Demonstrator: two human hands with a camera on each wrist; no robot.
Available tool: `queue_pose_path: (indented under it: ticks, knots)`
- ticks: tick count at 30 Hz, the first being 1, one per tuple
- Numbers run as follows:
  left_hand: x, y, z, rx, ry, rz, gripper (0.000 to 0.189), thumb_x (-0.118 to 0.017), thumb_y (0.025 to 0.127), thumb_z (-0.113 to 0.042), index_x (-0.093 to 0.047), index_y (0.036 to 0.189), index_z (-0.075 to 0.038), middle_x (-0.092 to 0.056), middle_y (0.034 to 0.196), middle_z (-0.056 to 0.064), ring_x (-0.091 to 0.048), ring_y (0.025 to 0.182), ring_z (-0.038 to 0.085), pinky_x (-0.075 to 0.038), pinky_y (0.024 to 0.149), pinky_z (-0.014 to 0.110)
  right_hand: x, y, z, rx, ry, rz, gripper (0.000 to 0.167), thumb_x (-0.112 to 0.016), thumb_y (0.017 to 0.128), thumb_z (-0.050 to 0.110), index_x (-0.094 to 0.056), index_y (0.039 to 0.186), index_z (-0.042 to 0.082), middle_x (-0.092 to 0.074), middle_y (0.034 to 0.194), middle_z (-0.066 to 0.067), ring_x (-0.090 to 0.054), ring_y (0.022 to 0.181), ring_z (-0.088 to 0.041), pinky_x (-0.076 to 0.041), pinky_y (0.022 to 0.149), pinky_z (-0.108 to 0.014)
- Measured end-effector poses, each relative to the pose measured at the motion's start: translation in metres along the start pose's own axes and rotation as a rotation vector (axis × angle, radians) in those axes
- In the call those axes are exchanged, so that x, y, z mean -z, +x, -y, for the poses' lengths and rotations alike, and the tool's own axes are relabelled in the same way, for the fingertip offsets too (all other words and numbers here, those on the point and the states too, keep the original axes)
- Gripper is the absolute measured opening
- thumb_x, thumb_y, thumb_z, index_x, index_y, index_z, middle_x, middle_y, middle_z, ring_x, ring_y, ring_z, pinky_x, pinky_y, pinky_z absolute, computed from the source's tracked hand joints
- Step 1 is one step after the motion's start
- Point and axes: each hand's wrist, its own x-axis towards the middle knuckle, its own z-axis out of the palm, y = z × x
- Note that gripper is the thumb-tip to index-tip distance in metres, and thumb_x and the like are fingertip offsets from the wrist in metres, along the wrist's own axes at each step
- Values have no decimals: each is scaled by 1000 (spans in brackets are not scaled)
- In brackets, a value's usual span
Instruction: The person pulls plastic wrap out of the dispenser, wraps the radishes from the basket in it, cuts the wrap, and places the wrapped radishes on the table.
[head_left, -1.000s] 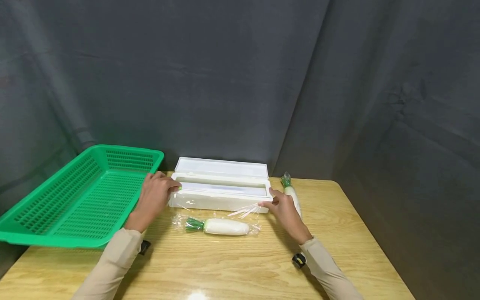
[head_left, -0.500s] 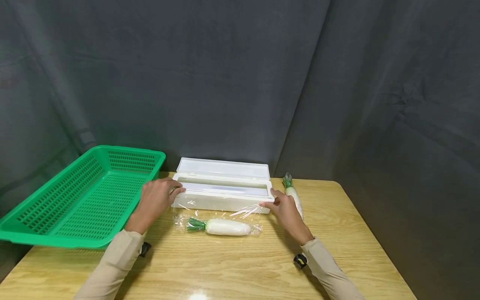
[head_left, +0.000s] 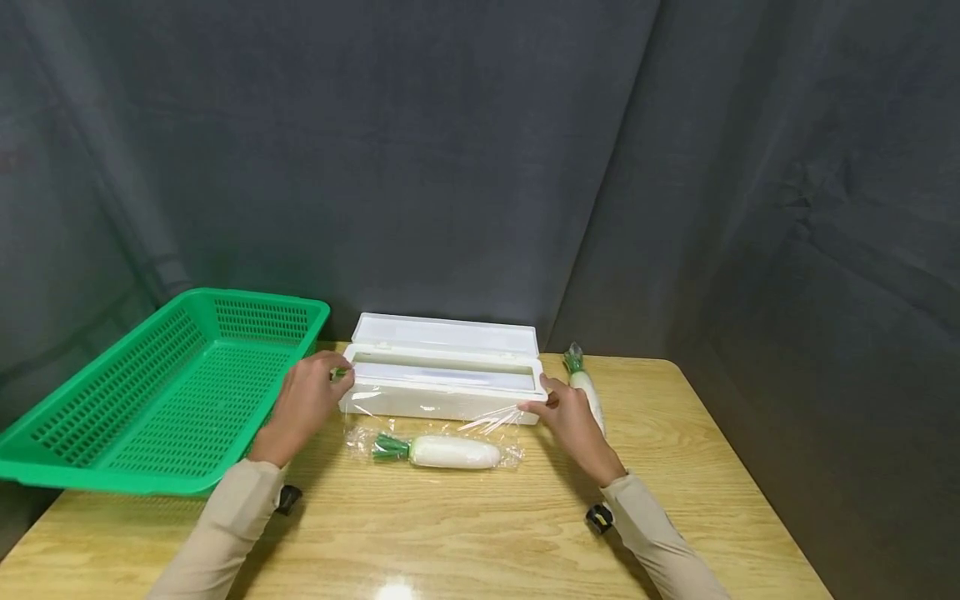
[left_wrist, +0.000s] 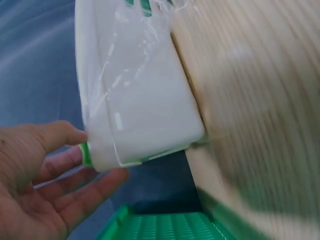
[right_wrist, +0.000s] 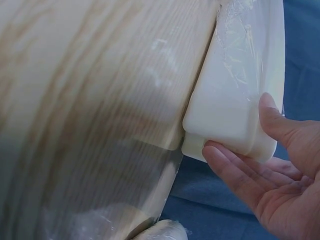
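A white cling film dispenser stands at the table's back with its lid tipped open and a roll inside. Clear film drapes down its front and over a daikon with green stalks, lying just before it. At the dispenser's left end, my left hand pinches a small green slider tab between thumb and fingers. My right hand grips the opposite end, its thumb on the upper edge and fingers under the end in the right wrist view. White creases run through the film near that thumb.
A large green basket takes up the left side, close to my left forearm. Behind my right hand lies another daikon, its stalk end wrapped in film. Dark curtains hang behind and beside the wooden table.
My left hand has shifted slightly left, off the dispenser's top corner, with the green tab now at the end. My right hand and the daikons have stayed put.
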Motion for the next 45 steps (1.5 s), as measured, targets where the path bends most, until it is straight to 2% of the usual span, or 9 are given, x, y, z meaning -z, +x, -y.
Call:
queue_pose_path:
  ticks: [7,13,16,19,24,29,32,38,45]
  knots:
    - [0,-1,0,31,56,10,9,-73,90,1,-77,97,5,-75,95,21,-71,75,42,-55,62,56,0,1,1,-6,11,14,69,-82,90,23,-55,141,-14,-58,62,-5,-38,51,-4,-38,51,-22]
    - [-5,-3,-2,-191,97,-90,23,-83,83,3,-75,105,3,-73,113,25,-70,100,45,-56,76,58,-2,1,3,-26,-17,5,70,-83,90,23,-55,141,-14,-66,74,-10,-62,62,-15,-51,60,-27]
    - [-9,-4,-6,-279,124,-101,29,-85,82,-2,-75,109,0,-71,121,24,-67,113,47,-53,85,60,-4,0,6,-40,-41,16,72,-81,92,24,-51,145,-15,-73,96,-24,-74,83,-29,-60,73,-39]
    - [-12,-5,-13,-312,132,-76,29,-85,85,-8,-75,111,-3,-71,125,22,-65,119,47,-51,91,61,-6,-2,11,-24,-79,24,73,-79,94,22,-46,147,-15,-66,125,-35,-71,108,-42,-60,88,-51]
    - [-18,-13,-30,-399,131,-30,31,-86,84,-10,-75,113,-6,-72,124,19,-65,120,44,-51,97,59,-14,-9,23,111,-192,-81,73,-83,90,9,-45,147,-15,-56,134,-37,-59,123,-48,-54,100,-56]
    - [-21,-23,-45,-486,151,22,37,-89,81,-15,-75,115,-12,-73,123,13,-67,120,38,-51,98,56,-20,-14,36,273,-259,-214,66,-86,86,5,-53,141,-9,-55,130,-32,-60,118,-47,-52,98,-58]
    - [-26,-28,-51,-511,126,52,41,-90,81,-19,-74,118,-13,-74,122,9,-69,118,34,-53,96,53,-21,-17,40,374,-239,-218,51,-84,88,5,-61,131,-7,-59,123,-24,-64,111,-39,-57,91,-50]
    - [-33,-44,-63,-516,102,147,45,-88,84,-30,-74,124,-16,-74,120,2,-71,110,24,-56,92,45,-29,-28,50,548,-212,-40,30,-80,92,7,-70,119,0,-65,114,-10,-67,103,-23,-60,84,-35]
    - [-44,-54,-73,-525,100,247,48,-89,81,-29,-72,125,-18,-73,122,2,-70,112,24,-58,94,44,-38,-38,57,577,-250,178,54,-78,96,23,-60,143,6,-62,125,-8,-64,96,-15,-57,79,-27]
